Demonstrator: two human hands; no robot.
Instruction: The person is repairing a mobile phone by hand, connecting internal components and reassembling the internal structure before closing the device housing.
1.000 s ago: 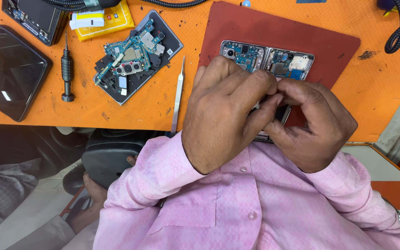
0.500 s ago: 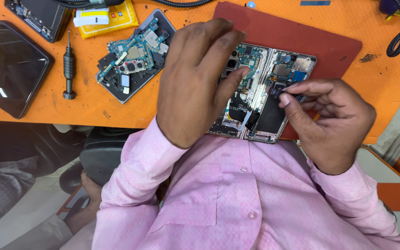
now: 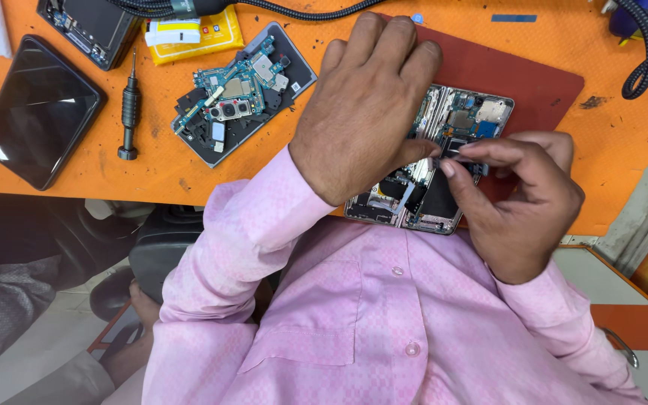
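Head view, opened phone [image 3: 444,169], circuit boards inside

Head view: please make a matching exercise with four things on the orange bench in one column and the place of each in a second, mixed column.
Things:
1. screwdriver
2. opened phone
3. dark phone
4. circuit board

Places:
A. on a grey back cover
B. far left, screen up
C. on the red mat, under both hands
D. between the dark phone and the circuit board

Pairs: 1-D, 2-C, 3-B, 4-A
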